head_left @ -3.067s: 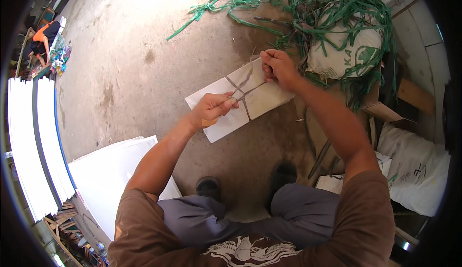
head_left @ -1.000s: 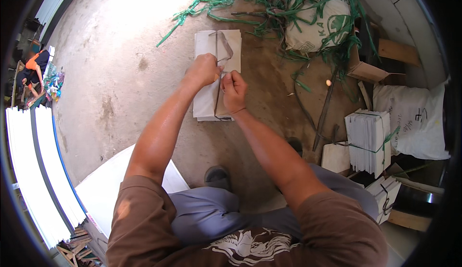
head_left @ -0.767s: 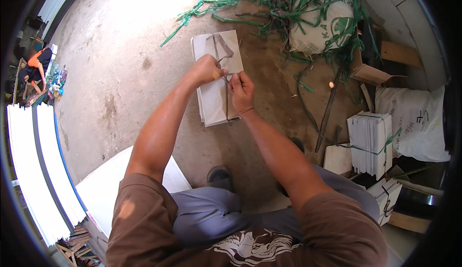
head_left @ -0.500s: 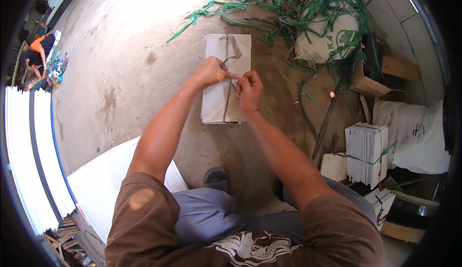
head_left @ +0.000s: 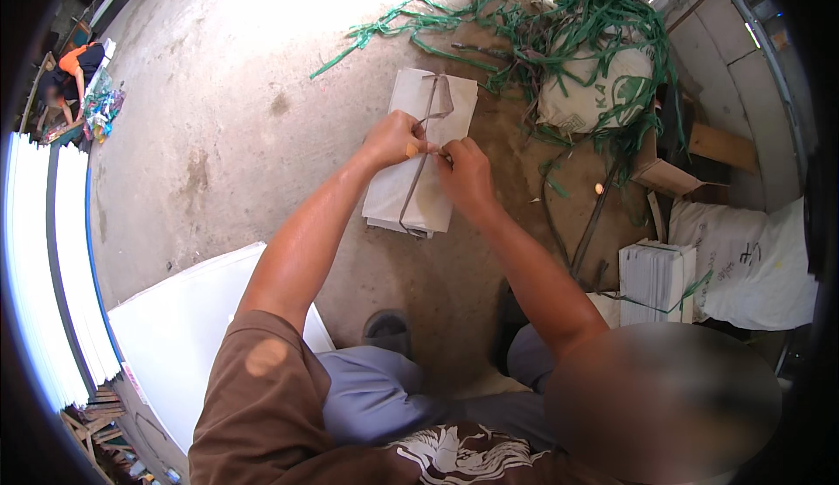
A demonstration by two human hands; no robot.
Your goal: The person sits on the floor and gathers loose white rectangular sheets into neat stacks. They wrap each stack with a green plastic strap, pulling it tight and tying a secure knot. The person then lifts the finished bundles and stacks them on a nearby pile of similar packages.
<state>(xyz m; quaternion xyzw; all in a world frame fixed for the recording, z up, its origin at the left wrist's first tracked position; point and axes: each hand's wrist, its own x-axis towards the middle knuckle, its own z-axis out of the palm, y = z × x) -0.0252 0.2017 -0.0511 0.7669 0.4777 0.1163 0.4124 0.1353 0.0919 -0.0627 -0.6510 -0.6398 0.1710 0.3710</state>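
A bundle of white sheets (head_left: 389,195) lies on the concrete floor in front of me, set at a slant. Lengthwise around it runs a dark, flat strap (head_left: 412,192), with a loose loop at the far end. My left hand (head_left: 393,140) is closed over the bundle's middle, pinching the strap between thumb and fingers. Close by on the right, my right hand (head_left: 469,176) is closed in a pinch on the strap too. The fingertips of both hands nearly meet, and they partly hide the place where the strap comes together.
Green shredded strapping (head_left: 603,13) spills over a white sack (head_left: 585,92) at the far right. Nearer are a cardboard box (head_left: 669,175), a tied paper stack (head_left: 655,280) and another sack (head_left: 752,266). Large white sheets (head_left: 201,328) lie left. A person (head_left: 83,61) bends at far left.
The bundle has turned clockwise, its far end swinging right. Both hands have shifted slightly right and nearer, still pinching the strap. A blurred round patch now covers the lower right.
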